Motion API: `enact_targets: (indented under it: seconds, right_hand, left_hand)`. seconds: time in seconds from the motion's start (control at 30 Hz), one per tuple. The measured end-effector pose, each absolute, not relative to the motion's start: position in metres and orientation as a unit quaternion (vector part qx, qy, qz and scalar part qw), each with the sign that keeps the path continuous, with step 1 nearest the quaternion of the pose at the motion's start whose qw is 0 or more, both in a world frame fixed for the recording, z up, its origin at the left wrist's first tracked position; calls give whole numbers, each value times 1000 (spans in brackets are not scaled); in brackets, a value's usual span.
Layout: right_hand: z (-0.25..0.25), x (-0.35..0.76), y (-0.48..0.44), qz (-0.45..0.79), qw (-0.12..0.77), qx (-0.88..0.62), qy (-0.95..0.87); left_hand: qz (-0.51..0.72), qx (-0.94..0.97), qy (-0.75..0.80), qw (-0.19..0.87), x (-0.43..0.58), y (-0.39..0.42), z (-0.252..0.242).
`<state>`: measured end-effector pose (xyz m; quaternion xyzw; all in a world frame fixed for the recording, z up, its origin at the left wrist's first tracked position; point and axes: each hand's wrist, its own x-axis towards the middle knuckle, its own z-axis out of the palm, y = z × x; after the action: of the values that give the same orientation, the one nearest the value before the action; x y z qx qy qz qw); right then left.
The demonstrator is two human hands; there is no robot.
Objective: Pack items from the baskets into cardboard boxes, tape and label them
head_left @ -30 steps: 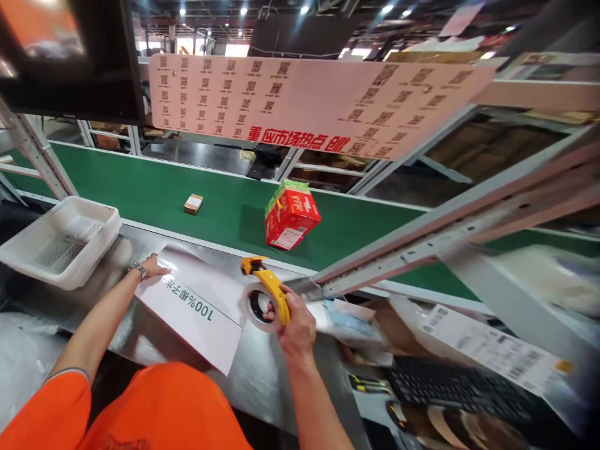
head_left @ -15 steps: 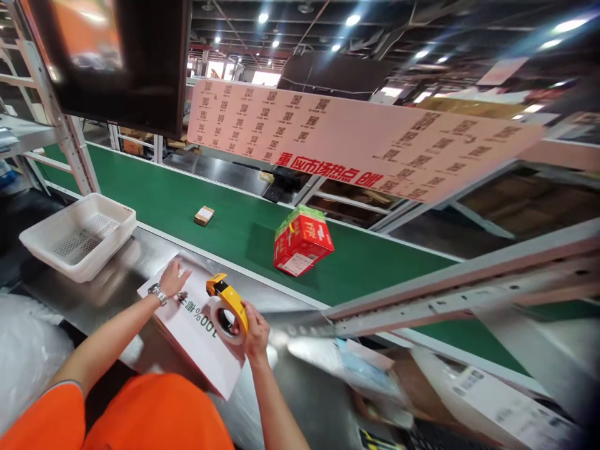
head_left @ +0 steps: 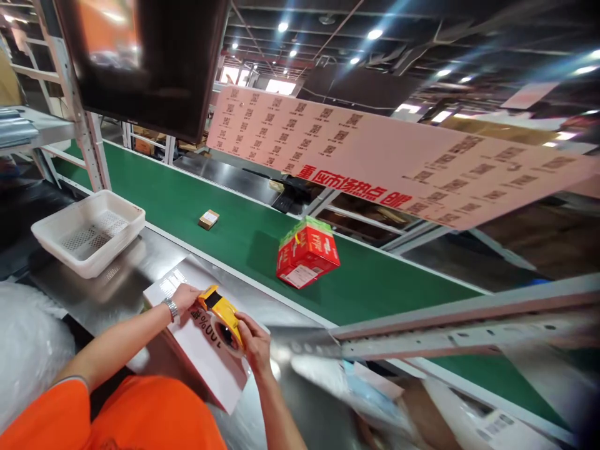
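A white box (head_left: 206, 365) with "100%" printed on its top lies at an angle on the metal table (head_left: 162, 247). My right hand (head_left: 254, 342) grips the rear end of a yellow tape dispenser (head_left: 225, 317), which carries a large roll of tape and is over the box top. At the dispenser's front end is my left hand (head_left: 186, 297), wearing a metal watch on the wrist. Its fingers are closed together by the dispenser's tip; anything between them is too small to make out.
Beyond the table runs a green conveyor belt (head_left: 239, 240) bearing a small brown box (head_left: 209, 219) and a red and green box (head_left: 308, 253). A white basket (head_left: 89, 234) stands left. A metal rail (head_left: 445, 325) slants across the right.
My left hand has moved right to the dispenser's front end, and its fingers have closed. The dispenser, in my right hand, sits nearer that hand. The view has shifted slightly.
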<state>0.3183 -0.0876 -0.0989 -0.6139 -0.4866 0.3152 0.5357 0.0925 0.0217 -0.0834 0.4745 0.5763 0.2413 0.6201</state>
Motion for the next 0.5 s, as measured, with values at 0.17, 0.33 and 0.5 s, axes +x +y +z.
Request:
enact_targets:
  seconds: [0.17,0.33,0.5]
  right_hand:
    - [-77,322,-84,406,440,-593,-539]
    - [-67,307,-76,430,420,-609,-518]
    - [-53,254,-40,414,408,-618,-530]
  left_hand:
    - [244,543,601,533,65,43,-85]
    - [245,572,650,435,-19,102,-76]
    - [187,578,686,399,-76,149,-93]
